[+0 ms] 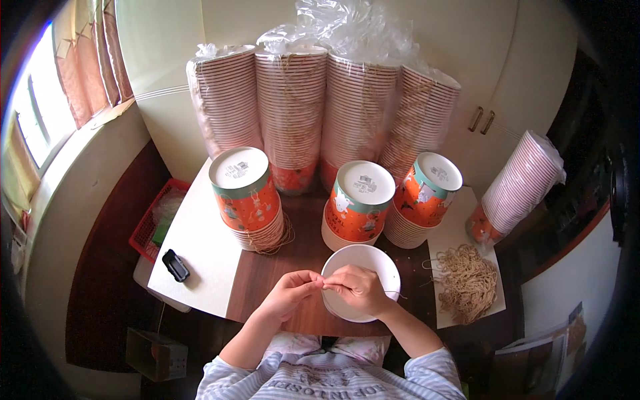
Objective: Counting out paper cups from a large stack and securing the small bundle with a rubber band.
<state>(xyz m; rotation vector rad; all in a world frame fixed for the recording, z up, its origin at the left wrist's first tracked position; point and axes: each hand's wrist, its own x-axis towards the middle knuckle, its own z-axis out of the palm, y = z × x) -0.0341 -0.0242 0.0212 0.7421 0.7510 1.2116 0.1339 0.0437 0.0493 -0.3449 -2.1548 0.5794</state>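
Note:
A white paper bucket (381, 261) stands mouth up at the table's front edge, directly before me. My left hand (295, 291) is closed in a pinch at the bucket's left rim. Its fingertips meet those of my right hand (355, 287), which reaches over the bucket's mouth with fingers curled together. A thin cord (395, 292) shows just right of my right hand, by the bucket's right rim. The rest of it is hidden behind that hand. What sits between the left fingertips is too small to make out.
Upside-down stacks of orange-and-green printed buckets (248, 207), (359, 217), (424, 200) stand behind my hands. Cords hang around the left stack. Tall plastic-wrapped stacks (291, 113) line the back; another wrapped stack (517, 187) leans right. Beige cords (467, 283) lie in a heap at right, a black case (175, 265) at left.

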